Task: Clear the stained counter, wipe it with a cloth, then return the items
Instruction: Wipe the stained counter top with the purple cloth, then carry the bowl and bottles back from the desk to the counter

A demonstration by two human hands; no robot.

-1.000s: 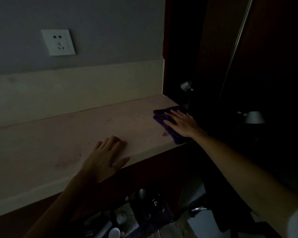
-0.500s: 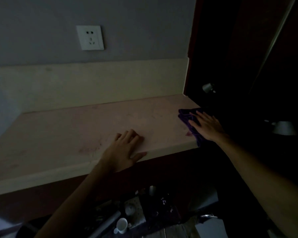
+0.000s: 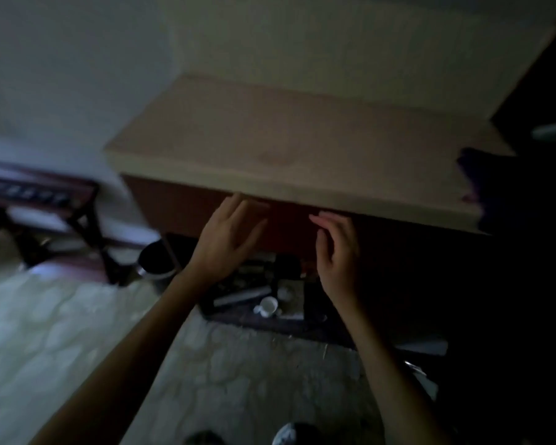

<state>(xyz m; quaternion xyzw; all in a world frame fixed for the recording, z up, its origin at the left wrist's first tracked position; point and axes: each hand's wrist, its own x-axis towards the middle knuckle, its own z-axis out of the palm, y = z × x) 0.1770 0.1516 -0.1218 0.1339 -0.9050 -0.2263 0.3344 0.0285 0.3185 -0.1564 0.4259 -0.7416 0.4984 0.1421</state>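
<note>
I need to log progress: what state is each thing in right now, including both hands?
counter: top bare, faint stain near the front
purple cloth: lying at the counter's right end, untouched
left hand: open, empty, below the counter edge
right hand: open, empty, off the cloth
white cup: on its side among the floor items

No text, label, brand, number or sign can be read anywhere: the picture is dark and blurred, and neither the desk [image 3: 289,146] nor the items on the floor below its front edge show legible marks.
</note>
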